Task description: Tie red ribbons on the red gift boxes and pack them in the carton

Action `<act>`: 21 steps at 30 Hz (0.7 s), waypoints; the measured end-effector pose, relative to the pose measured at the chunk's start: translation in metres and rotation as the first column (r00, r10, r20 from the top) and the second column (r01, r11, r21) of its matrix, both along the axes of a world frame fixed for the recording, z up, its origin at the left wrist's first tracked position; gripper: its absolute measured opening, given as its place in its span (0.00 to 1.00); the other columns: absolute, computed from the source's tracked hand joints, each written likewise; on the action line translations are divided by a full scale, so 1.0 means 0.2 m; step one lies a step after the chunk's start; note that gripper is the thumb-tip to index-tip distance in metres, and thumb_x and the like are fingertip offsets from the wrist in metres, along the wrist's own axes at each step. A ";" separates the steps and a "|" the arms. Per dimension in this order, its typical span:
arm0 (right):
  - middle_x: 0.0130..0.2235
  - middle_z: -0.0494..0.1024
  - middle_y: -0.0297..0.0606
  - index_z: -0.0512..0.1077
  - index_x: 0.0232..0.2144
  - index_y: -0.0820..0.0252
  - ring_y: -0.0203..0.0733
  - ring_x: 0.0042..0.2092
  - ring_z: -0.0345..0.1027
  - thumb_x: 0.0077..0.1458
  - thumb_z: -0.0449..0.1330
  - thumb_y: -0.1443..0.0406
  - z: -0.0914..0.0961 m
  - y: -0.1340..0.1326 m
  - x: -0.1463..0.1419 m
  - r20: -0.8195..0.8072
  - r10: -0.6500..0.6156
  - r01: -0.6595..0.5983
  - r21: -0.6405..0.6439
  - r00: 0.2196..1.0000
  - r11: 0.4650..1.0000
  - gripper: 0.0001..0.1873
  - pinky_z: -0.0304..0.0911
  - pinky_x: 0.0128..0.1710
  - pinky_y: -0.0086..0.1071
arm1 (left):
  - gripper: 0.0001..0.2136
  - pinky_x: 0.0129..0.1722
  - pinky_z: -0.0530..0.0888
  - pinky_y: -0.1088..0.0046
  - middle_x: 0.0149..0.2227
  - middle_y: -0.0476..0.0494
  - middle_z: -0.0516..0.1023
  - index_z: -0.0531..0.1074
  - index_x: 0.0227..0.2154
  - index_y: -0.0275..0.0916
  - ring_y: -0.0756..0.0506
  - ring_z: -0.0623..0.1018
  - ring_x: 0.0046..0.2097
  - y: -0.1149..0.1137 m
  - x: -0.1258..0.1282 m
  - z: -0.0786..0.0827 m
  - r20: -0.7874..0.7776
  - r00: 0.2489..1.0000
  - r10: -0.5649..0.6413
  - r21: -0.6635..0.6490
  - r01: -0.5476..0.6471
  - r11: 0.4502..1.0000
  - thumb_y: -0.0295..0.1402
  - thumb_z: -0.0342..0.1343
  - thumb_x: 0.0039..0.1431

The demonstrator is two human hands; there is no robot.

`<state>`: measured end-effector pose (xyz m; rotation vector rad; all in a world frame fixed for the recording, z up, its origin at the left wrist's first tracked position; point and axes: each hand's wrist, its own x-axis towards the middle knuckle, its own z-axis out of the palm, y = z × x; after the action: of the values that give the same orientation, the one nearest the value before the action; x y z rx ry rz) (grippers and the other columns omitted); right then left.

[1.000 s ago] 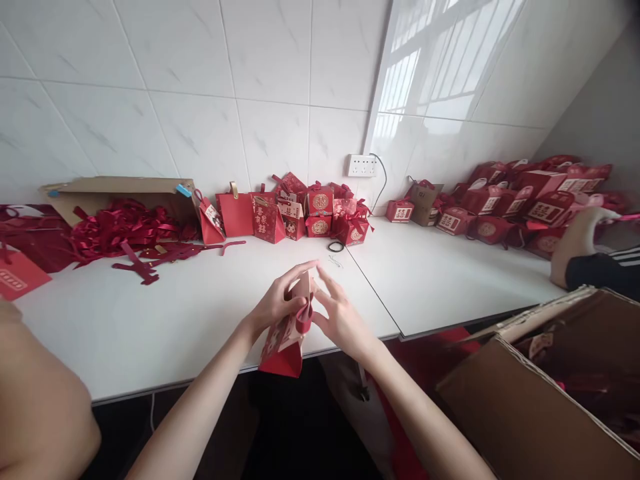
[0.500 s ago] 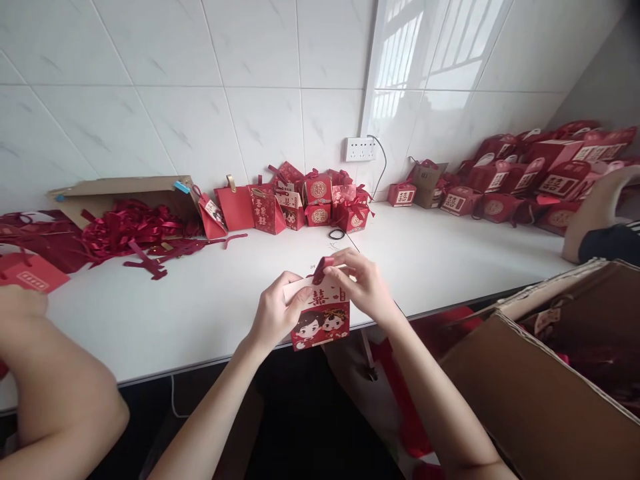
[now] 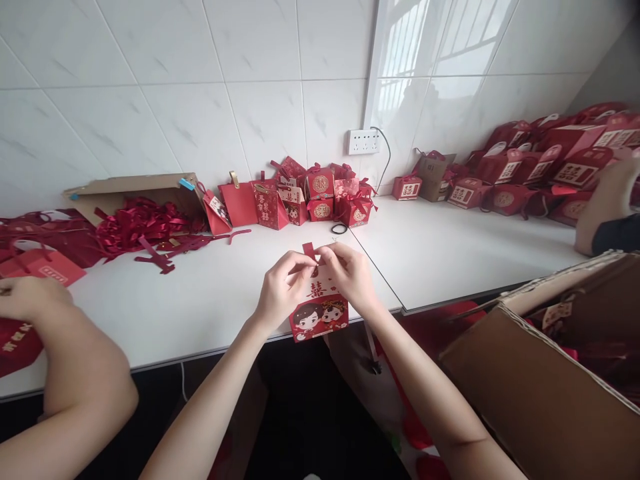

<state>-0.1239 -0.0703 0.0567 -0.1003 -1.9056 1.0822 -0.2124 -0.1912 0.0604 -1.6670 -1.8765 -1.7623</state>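
Observation:
A red and white paper gift box [image 3: 320,321], printed with two cartoon figures, is upright at the front edge of the white table. A red strap [image 3: 308,250] loops up from its top. My left hand [image 3: 284,288] pinches the strap from the left, thumb and forefinger together at the box top. From the right, my right hand [image 3: 351,275] is closed on the strap too, its fingertips almost meeting the left ones. My fingers hide part of the box's upper edge and the strap's fastening.
Finished red gift boxes [image 3: 320,193] line the wall, with more piled [image 3: 530,167] at right. A carton [image 3: 140,183] of red ribbon lies at back left. An open cardboard box [image 3: 540,373] stands at right front. Other people's arms [image 3: 75,340] reach in at left and right.
My left hand has shifted from the side of the box up to the strap. The strap now stands upright above the fingers. At left, another person's hand has moved over a red bag.

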 end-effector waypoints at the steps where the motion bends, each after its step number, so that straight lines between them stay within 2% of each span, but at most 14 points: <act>1: 0.28 0.75 0.35 0.72 0.33 0.59 0.36 0.29 0.69 0.60 0.52 0.62 -0.01 0.00 0.01 -0.025 -0.007 0.008 0.030 1.000 1.000 0.10 0.64 0.30 0.30 | 0.04 0.38 0.78 0.76 0.35 0.47 0.74 0.71 0.36 0.39 0.51 0.77 0.38 0.00 0.01 0.00 -0.031 0.999 0.013 0.013 -0.013 1.000 0.31 0.52 0.61; 3: 0.31 0.74 0.37 0.70 0.37 0.59 0.36 0.31 0.68 0.61 0.49 0.67 -0.04 0.00 0.03 -0.088 -0.003 0.016 0.146 0.996 0.989 0.09 0.65 0.29 0.30 | 0.08 0.38 0.78 0.77 0.38 0.45 0.74 0.73 0.40 0.39 0.50 0.77 0.40 0.00 0.01 -0.01 -0.064 0.998 0.022 0.030 -0.021 0.999 0.30 0.51 0.61; 6: 0.35 0.70 0.40 0.68 0.37 0.58 0.38 0.36 0.68 0.59 0.48 0.73 -0.08 0.01 0.06 -0.178 0.004 0.058 0.344 0.984 0.937 0.11 0.66 0.32 0.32 | 0.11 0.35 0.78 0.77 0.39 0.44 0.74 0.73 0.45 0.38 0.50 0.76 0.40 -0.01 0.01 -0.03 -0.102 0.995 0.010 0.046 -0.005 0.999 0.28 0.50 0.61; 10: 0.38 0.67 0.41 0.67 0.39 0.57 0.40 0.40 0.67 0.58 0.49 0.74 -0.11 0.01 0.06 -0.225 -0.020 0.124 0.458 0.974 0.880 0.11 0.68 0.37 0.35 | 0.13 0.35 0.78 0.77 0.40 0.43 0.74 0.73 0.46 0.39 0.49 0.76 0.40 0.00 0.01 -0.04 -0.140 0.990 0.013 0.074 -0.003 0.997 0.25 0.50 0.60; 16: 0.38 0.65 0.41 0.64 0.38 0.56 0.39 0.39 0.67 0.58 0.51 0.74 -0.13 0.03 0.06 -0.180 -0.011 0.106 0.528 0.984 0.843 0.10 0.69 0.36 0.34 | 0.14 0.35 0.77 0.76 0.40 0.42 0.74 0.73 0.47 0.39 0.48 0.75 0.41 0.00 0.00 -0.04 -0.122 0.992 0.000 0.059 0.008 0.998 0.27 0.49 0.61; 21: 0.36 0.68 0.40 0.63 0.41 0.56 0.41 0.39 0.66 0.56 0.52 0.74 -0.14 0.02 0.06 -0.217 0.029 0.074 0.453 0.976 0.888 0.11 0.68 0.36 0.36 | 0.14 0.36 0.79 0.74 0.41 0.42 0.74 0.72 0.49 0.40 0.48 0.75 0.42 -0.01 -0.01 -0.05 -0.047 0.996 -0.078 0.042 0.080 0.996 0.29 0.49 0.61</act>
<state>-0.1116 -0.0667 0.0297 0.2549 -1.9004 0.5721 -0.2135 -0.1928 0.0508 -1.7733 -1.7637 -1.7653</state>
